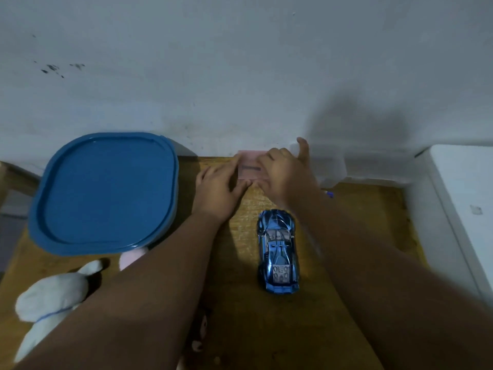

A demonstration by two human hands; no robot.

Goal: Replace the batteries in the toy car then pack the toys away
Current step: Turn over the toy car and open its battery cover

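A shiny blue toy car stands upright on the wooden table, its nose pointing away from me. Beyond it, at the table's far edge against the wall, lies a small pale pink box with a dark slot on top. My left hand holds the box's left side and my right hand covers its right side, thumb raised. A white plush toy lies at the near left, partly under my left forearm. What is inside the box is hidden.
A large blue lidded container fills the table's left part, with something pink poking out beneath it. A clear plastic box sits at the far right by the wall. A white appliance borders the right side.
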